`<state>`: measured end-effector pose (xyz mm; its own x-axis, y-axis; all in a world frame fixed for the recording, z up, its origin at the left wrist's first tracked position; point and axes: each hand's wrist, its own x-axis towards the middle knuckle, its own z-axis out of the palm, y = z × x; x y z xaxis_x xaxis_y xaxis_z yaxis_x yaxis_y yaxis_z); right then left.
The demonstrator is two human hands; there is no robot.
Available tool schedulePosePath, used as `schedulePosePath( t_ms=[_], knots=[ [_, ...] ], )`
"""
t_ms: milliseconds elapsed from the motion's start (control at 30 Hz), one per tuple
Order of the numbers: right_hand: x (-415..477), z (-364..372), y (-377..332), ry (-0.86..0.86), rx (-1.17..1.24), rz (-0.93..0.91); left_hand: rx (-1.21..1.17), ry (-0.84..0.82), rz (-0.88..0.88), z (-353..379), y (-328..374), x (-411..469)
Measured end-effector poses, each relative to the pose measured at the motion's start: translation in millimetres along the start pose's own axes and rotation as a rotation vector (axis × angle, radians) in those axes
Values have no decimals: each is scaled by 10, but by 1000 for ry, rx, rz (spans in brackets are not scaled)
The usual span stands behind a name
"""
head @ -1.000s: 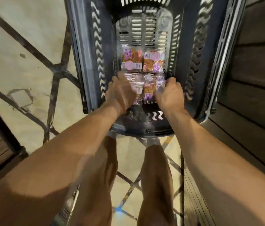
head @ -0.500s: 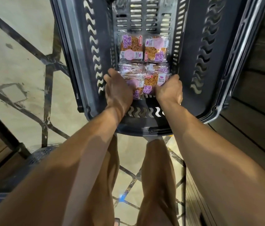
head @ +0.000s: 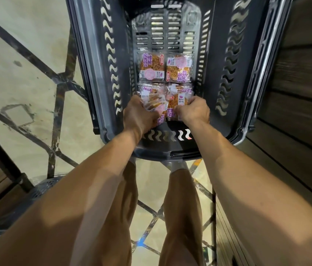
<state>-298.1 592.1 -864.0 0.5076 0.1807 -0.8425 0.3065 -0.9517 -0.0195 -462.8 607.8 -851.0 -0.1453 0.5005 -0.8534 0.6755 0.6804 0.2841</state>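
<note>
- Legs (head: 124, 208) of a standing person fill the foreground, above a beige floor (head: 26, 54) crossed by dark lines, with wood panelling (head: 304, 77) to the right.
- Both forearms reach forward and down into a dark grey basket (head: 86, 54) with slotted walls.
- Left grip (head: 139, 114) is curled round the near-left bundle (head: 152, 97) of snack packets. Right grip (head: 194, 110) clasps the near-right bundle (head: 180, 96). The two bundles touch at the near end of the basket's bottom.
- Just beyond them, the far-left packet (head: 152, 67) and far-right packet (head: 179, 68) lie flat side by side, showing orange cakes under purple and pink print.
</note>
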Motion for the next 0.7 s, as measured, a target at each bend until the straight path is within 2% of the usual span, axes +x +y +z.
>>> schedulePosePath(
  t_ms=[67, 167, 267, 333, 500, 700],
  knots=[
    [-75, -82, 14, 4, 24, -30, -118, -58, -29, -87, 37, -84],
    [-276, -344, 5, 5, 123, -91, -246, -73, 49, -306, 176, -300],
    [-626, -745, -15, -27, 264, -137, -276, -102, -80, -617, 401, -596],
    [-968, -1017, -74, -48, 344, -165, -203, -73, -20, -916, 548, -881],
    [-2041, -1853, -306, -91, 518, -284, -329, -173, 84, -1880, 1165, -1796],
    [-3259, -2738, -464, -155, 632, -470, -374, -183, 209, -2784, 1866, -3179]
  ],
)
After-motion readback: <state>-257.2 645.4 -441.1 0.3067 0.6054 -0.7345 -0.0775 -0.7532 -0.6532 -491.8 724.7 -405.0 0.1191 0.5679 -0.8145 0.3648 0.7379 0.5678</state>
